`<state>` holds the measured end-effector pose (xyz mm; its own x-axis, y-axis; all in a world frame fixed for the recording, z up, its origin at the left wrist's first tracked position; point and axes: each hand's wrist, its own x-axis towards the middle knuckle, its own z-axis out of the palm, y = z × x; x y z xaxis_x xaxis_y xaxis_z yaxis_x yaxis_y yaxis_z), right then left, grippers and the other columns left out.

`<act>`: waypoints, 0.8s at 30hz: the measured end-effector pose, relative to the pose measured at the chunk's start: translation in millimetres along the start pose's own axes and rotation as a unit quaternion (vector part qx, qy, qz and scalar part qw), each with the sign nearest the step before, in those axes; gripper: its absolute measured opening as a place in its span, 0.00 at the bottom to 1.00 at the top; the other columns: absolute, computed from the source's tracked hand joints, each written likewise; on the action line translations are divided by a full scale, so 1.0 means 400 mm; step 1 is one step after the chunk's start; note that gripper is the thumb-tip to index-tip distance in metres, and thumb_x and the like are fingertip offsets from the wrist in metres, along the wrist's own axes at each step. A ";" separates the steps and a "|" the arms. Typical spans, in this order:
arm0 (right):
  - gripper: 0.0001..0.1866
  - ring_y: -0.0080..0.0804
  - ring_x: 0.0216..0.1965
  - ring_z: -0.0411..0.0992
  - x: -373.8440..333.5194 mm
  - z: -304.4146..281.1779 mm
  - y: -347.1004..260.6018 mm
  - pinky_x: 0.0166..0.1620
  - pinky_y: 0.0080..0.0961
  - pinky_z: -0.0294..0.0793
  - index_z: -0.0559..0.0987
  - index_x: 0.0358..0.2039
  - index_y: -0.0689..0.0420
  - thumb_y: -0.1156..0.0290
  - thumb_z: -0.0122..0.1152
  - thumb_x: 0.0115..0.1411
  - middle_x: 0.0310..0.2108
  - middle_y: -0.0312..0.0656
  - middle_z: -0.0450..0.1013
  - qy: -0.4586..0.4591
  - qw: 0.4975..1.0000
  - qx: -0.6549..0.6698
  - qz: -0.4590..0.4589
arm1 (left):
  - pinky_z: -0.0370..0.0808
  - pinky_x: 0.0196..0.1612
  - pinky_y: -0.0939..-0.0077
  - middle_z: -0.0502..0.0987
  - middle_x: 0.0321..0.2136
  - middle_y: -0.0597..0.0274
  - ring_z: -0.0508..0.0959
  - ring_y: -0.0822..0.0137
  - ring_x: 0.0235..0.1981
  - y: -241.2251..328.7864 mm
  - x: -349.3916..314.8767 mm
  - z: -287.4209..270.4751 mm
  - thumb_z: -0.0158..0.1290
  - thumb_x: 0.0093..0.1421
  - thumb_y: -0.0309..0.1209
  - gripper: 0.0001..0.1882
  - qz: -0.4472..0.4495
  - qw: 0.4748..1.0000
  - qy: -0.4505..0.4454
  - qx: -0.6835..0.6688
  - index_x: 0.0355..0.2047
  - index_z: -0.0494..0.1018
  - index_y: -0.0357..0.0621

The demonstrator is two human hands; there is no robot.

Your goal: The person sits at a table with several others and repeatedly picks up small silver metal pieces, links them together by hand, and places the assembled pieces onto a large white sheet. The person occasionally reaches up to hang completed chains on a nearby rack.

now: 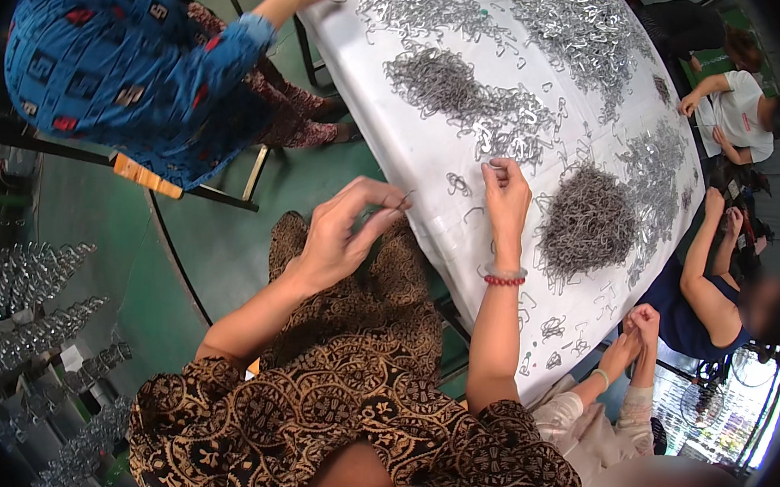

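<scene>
My left hand (340, 230) is raised over my lap, just off the table edge. Its thumb and forefinger pinch a small, dark bent-wire hook (407, 198). Above the white-covered table (399, 142), my right hand (508, 198) has its fingers curled and tips together; whatever they hold is too small to make out. A red bead bracelet circles that wrist. Between my hands lies a little cluster of wire hooks (458, 185). To the right of my right hand rises a heap of dark grey wire hooks (589, 219).
Beyond my hands lie a grey heap (432, 78) and shinier hooks (516, 125). A person in blue (127, 72) works at the left; others sit along the right side, one close beside my right arm (617, 356). Racks of shiny metal pieces (24, 286) stand at lower left.
</scene>
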<state>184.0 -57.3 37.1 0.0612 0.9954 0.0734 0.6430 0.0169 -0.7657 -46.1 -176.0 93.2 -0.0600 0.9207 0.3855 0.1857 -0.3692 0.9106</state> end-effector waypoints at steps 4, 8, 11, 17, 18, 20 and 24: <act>0.17 0.47 0.29 0.77 0.104 0.023 0.046 0.35 0.38 0.74 0.75 0.40 0.64 0.67 0.67 0.54 0.24 0.50 0.77 0.007 0.997 -0.072 -0.024 | 0.75 0.44 0.74 0.79 0.36 0.54 0.79 0.65 0.39 -0.014 -0.015 -0.014 0.52 0.59 0.16 0.06 -0.023 0.999 -0.008 0.026 0.37 0.72 0.35; 0.14 0.37 0.25 0.76 0.160 0.042 0.070 0.33 0.31 0.74 0.81 0.35 0.64 0.70 0.68 0.50 0.23 0.47 0.78 -0.021 0.994 -0.097 -0.038 | 0.76 0.41 0.72 0.79 0.36 0.53 0.80 0.60 0.38 -0.022 -0.020 -0.012 0.56 0.59 0.19 0.05 -0.047 0.998 0.000 0.034 0.36 0.73 0.35; 0.10 0.27 0.20 0.74 0.179 0.023 0.092 0.27 0.24 0.73 0.84 0.31 0.64 0.74 0.67 0.48 0.22 0.44 0.78 -0.032 0.998 -0.046 0.036 | 0.76 0.42 0.72 0.80 0.36 0.53 0.80 0.60 0.38 -0.019 -0.018 -0.012 0.56 0.58 0.18 0.05 -0.034 0.999 0.003 0.041 0.36 0.73 0.35; 0.20 0.21 0.18 0.71 0.166 -0.075 0.122 0.25 0.18 0.72 0.80 0.46 0.66 0.81 0.59 0.49 0.21 0.38 0.76 -0.010 0.984 0.169 0.054 | 0.75 0.43 0.73 0.80 0.36 0.54 0.80 0.62 0.38 0.003 -0.030 -0.026 0.55 0.58 0.18 0.06 -0.014 0.999 0.019 0.025 0.36 0.73 0.35; 0.20 0.21 0.20 0.72 0.162 -0.084 0.124 0.25 0.19 0.72 0.78 0.47 0.67 0.81 0.58 0.50 0.23 0.39 0.76 0.003 0.976 0.210 0.063 | 0.75 0.43 0.73 0.80 0.35 0.54 0.81 0.62 0.38 0.005 -0.035 -0.027 0.55 0.58 0.17 0.05 -0.017 0.999 0.022 0.023 0.36 0.73 0.35; 0.21 0.22 0.23 0.72 0.159 -0.090 0.131 0.25 0.19 0.73 0.75 0.49 0.70 0.82 0.58 0.52 0.26 0.40 0.75 0.016 0.951 0.301 0.067 | 0.75 0.43 0.73 0.80 0.35 0.55 0.81 0.63 0.38 0.008 -0.048 -0.026 0.55 0.59 0.18 0.05 -0.010 0.999 0.030 0.014 0.36 0.73 0.35; 0.17 0.35 0.27 0.75 0.151 -0.053 0.166 0.31 0.31 0.76 0.78 0.46 0.64 0.78 0.58 0.54 0.27 0.48 0.74 0.004 0.993 0.082 0.079 | 0.75 0.43 0.73 0.80 0.35 0.55 0.81 0.63 0.38 0.009 -0.074 -0.028 0.55 0.59 0.19 0.05 -0.033 0.999 0.035 -0.007 0.36 0.74 0.34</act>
<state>246.4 1.8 4.4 0.1582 0.9861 -0.0510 0.4918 -0.1235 -0.8619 -54.6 -206.1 86.7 -0.1406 0.9325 0.3327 0.1651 -0.3093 0.9365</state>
